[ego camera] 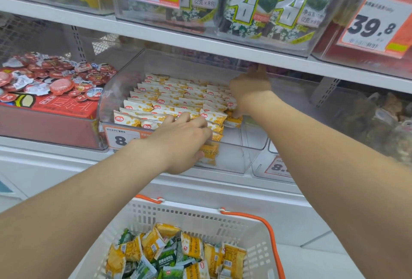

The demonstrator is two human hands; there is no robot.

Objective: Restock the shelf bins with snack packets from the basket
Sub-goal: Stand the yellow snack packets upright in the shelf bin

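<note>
A clear shelf bin (231, 158) holds neat rows of yellow-and-white snack packets (169, 100). My left hand (182, 142) rests over the bin's front edge, fingers curled on the front packets. My right hand (249, 91) reaches deep into the bin's right side, fingers pressed down on packets at the row ends; what it grips is hidden. Below stands a white basket (200, 216) with orange handles (269, 234), holding several loose yellow and green packets (176, 254).
A bin of round red-lidded snacks (51, 78) sits left of the clear bin. The shelf above (200, 44) hangs low over my right hand and carries seaweed packs (267, 4). A bin of brown items (379, 118) is at right. Price tags (121, 138) hang on bin fronts.
</note>
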